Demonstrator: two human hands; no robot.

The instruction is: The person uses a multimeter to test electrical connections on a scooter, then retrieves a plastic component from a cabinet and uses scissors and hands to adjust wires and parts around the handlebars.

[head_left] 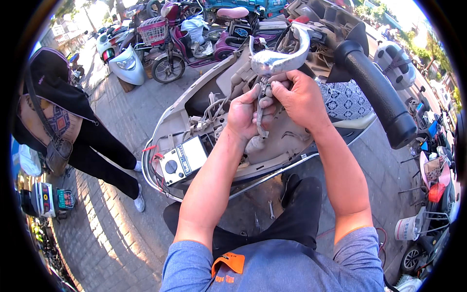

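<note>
Both my hands meet over the opened, dusty vehicle body (287,141), just below a curved chrome part (279,58). A dirty wire bundle (261,121) hangs down between them. My left hand (243,112) is closed around the bundle, thumb up along it. My right hand (299,95) pinches at the bundle's upper end, right under the chrome; its fingertips are partly hidden. Left of my left forearm lies a multimeter (184,160) with a dial and red leads (154,152), inside the body's rim. More loose wires and connectors (202,119) lie beyond it.
A black handlebar grip (377,92) juts out to the right. On the left stands a person in dark clothes (92,141). A purple scooter (228,44) and a white one (127,63) are parked behind. A wrench (271,210) lies on the paving between my legs.
</note>
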